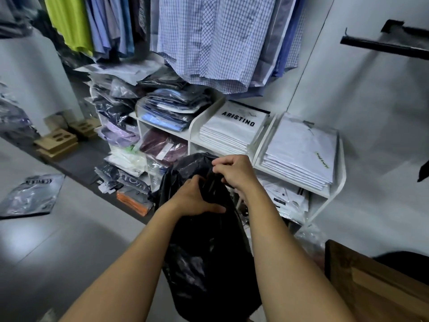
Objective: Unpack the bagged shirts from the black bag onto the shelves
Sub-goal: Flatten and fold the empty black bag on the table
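Note:
A black plastic bag (204, 252) hangs in front of me, bulging with contents I cannot make out. My left hand (197, 198) grips the bag's neck from the left, thumb across the plastic. My right hand (234, 173) pinches the gathered top of the bag just above. Behind the bag stands a white shelf unit (336, 182). Its top compartments hold stacks of bagged white shirts (299, 154), one stack (234, 129) marked ARISTINO, and bagged blue shirts (171, 110).
Checked shirts (222, 43) hang on a rail above the shelves. Loose bagged shirts (120, 126) pile up left of the unit. One bagged shirt (30, 196) lies on the floor at left. A brown cardboard box (376, 287) sits at lower right.

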